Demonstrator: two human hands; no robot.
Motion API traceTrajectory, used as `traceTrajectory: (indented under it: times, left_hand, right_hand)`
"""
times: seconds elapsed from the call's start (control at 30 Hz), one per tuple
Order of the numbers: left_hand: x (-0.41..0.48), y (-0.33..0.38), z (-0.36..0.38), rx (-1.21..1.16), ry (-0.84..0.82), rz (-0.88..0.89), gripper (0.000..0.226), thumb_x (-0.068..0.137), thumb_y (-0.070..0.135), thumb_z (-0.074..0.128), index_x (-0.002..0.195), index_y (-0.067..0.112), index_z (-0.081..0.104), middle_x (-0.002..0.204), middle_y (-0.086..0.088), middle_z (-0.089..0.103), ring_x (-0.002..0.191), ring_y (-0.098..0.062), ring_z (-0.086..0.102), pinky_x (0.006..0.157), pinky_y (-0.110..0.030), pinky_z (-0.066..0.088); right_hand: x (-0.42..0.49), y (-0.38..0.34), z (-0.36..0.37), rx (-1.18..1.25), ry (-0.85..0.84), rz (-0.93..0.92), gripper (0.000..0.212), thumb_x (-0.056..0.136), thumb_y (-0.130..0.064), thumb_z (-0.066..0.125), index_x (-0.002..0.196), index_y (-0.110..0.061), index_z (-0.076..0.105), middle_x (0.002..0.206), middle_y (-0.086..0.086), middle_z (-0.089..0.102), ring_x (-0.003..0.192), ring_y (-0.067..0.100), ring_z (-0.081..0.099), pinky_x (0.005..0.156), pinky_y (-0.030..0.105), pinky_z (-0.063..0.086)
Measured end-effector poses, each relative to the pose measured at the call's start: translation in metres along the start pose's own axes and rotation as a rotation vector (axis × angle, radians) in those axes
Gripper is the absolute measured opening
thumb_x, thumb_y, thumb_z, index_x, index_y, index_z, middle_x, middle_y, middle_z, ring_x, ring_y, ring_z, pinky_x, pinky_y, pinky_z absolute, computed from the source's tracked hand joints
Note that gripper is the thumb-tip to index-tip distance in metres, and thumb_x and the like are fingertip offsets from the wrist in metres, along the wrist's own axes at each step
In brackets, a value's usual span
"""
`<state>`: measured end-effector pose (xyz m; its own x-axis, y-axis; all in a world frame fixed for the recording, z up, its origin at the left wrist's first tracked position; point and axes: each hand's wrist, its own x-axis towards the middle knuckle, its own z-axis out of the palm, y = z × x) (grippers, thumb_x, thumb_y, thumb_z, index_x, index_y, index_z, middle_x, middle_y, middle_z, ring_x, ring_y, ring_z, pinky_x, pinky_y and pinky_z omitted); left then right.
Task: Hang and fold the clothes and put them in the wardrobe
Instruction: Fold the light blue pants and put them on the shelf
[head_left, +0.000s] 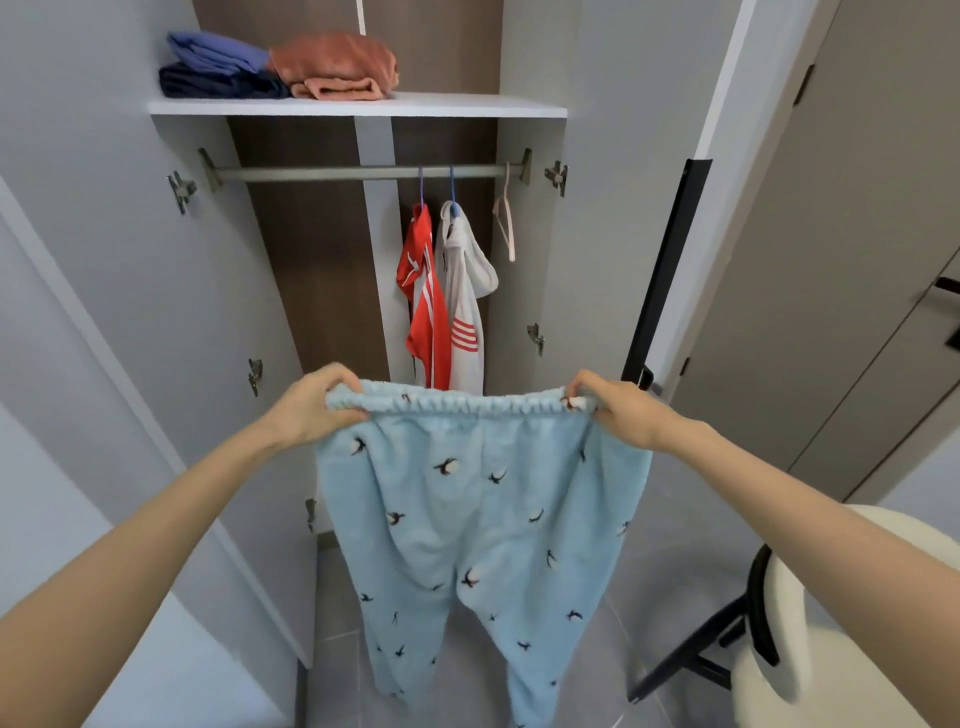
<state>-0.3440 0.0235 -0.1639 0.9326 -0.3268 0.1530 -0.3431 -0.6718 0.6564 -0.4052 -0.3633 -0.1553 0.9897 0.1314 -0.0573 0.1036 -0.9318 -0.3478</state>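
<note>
Left hand (311, 410) and right hand (621, 415) pinch the trousers (467, 519) by the waistband (held spread); folding probably comes next.

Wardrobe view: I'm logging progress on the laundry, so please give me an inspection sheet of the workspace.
Surface: shelf holds folded clothes in blue, dark and orange.
Job's things: trousers held up unfolded before the wardrobe; red top and white top hang on the rail; an empty hanger hangs beside them.
Clutter: nothing seen.
Hands: left hand and right hand each grip one end of the waistband.
Cables: nothing seen.
Surroundings: wardrobe doors open; chair at the right; tiled floor.
</note>
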Motion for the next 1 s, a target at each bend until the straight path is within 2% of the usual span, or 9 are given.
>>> traceTrajectory:
  times: [0.1, 0.2, 0.3, 0.37, 0.47, 0.6, 0.77, 0.9, 1.0]
  left_hand:
    - [0.001, 0.014, 0.008, -0.257, -0.124, -0.184, 0.022, 0.089, 0.028, 0.065, 0.108, 0.026, 0.055, 0.108, 0.008, 0.056, 0.097, -0.010, 0.055, 0.081, -0.027, 0.047]
    - [0.003, 0.036, 0.027, -0.634, -0.183, -0.486, 0.034, 0.090, 0.024, 0.065, 0.119, 0.007, 0.060, 0.110, -0.007, 0.068, 0.097, -0.017, 0.066, 0.082, -0.033, 0.056]
    - [0.002, 0.058, 0.043, -0.866, -0.296, -0.687, 0.030, 0.090, 0.015, 0.064, 0.114, -0.004, 0.061, 0.091, -0.009, 0.073, 0.077, -0.014, 0.070, 0.064, -0.028, 0.059]
    - [0.000, 0.069, 0.053, -1.012, -0.368, -0.728, 0.029, 0.090, 0.009, 0.061, 0.117, -0.002, 0.059, 0.103, -0.013, 0.071, 0.087, -0.017, 0.069, 0.070, -0.033, 0.059]
    - [-0.003, 0.081, 0.068, -1.058, -0.400, -0.717, 0.032, 0.093, 0.008, 0.056, 0.124, 0.001, 0.055, 0.122, -0.016, 0.062, 0.103, -0.020, 0.061, 0.079, -0.035, 0.055]
    - [-0.005, 0.093, 0.080, -1.130, -0.375, -0.656, 0.019, 0.094, 0.008, 0.054, 0.112, 0.007, 0.057, 0.103, -0.013, 0.065, 0.092, -0.021, 0.064, 0.074, -0.036, 0.057]
    - [-0.009, 0.099, 0.080, -1.116, -0.371, -0.632, 0.020, 0.090, 0.010, 0.060, 0.110, 0.005, 0.062, 0.112, -0.020, 0.068, 0.093, -0.027, 0.069, 0.076, -0.039, 0.058]
    - [-0.009, 0.106, 0.074, -1.026, -0.541, -0.560, 0.027, 0.091, 0.014, 0.060, 0.116, 0.004, 0.062, 0.116, -0.022, 0.065, 0.111, -0.031, 0.062, 0.089, -0.038, 0.054]
    - [-0.006, 0.107, 0.068, -0.974, -0.655, -0.519, 0.030, 0.095, 0.015, 0.052, 0.122, 0.004, 0.058, 0.119, -0.020, 0.064, 0.113, -0.030, 0.061, 0.094, -0.037, 0.050]
  right_hand:
    - [0.002, 0.002, 0.002, 0.101, 0.052, 0.249, 0.014, 0.101, -0.012, 0.038, 0.096, -0.003, 0.048, 0.083, 0.016, 0.056, 0.079, 0.031, 0.053, 0.070, 0.035, 0.038]
    - [0.006, -0.014, 0.004, 0.415, 0.077, 0.383, 0.038, 0.100, -0.019, 0.044, 0.064, -0.007, 0.047, 0.072, 0.012, 0.055, 0.065, 0.024, 0.052, 0.054, 0.024, 0.038]
    - [0.012, -0.041, 0.002, 1.065, -0.129, 0.571, 0.050, 0.095, -0.052, 0.049, 0.100, -0.004, 0.062, 0.095, 0.011, 0.071, 0.084, 0.022, 0.068, 0.062, 0.024, 0.055]
    - [0.016, -0.055, 0.000, 1.135, -0.253, 0.539, 0.059, 0.087, -0.054, 0.059, 0.115, -0.002, 0.059, 0.112, 0.013, 0.069, 0.101, 0.023, 0.066, 0.080, 0.032, 0.055]
    - [0.015, -0.074, 0.001, 1.112, -0.243, 0.409, 0.046, 0.085, -0.021, 0.072, 0.119, 0.006, 0.057, 0.116, 0.018, 0.067, 0.102, 0.025, 0.066, 0.087, 0.036, 0.054]
    - [0.004, -0.088, 0.014, 0.899, -0.143, 0.213, 0.030, 0.079, -0.004, 0.073, 0.108, 0.004, 0.068, 0.104, 0.014, 0.069, 0.095, 0.021, 0.064, 0.086, 0.033, 0.053]
    - [-0.022, -0.097, 0.017, 0.800, -0.090, 0.010, 0.035, 0.078, -0.002, 0.070, 0.112, -0.003, 0.066, 0.105, 0.007, 0.068, 0.094, 0.010, 0.060, 0.082, 0.021, 0.049]
    - [-0.034, -0.096, 0.013, 0.497, -0.017, -0.084, 0.059, 0.066, -0.014, 0.085, 0.119, -0.014, 0.058, 0.100, -0.002, 0.067, 0.088, 0.009, 0.063, 0.074, 0.017, 0.052]
    - [-0.039, -0.094, 0.018, 0.357, 0.112, -0.130, 0.054, 0.069, -0.022, 0.081, 0.118, -0.016, 0.059, 0.091, -0.005, 0.067, 0.076, 0.003, 0.060, 0.064, 0.008, 0.046]
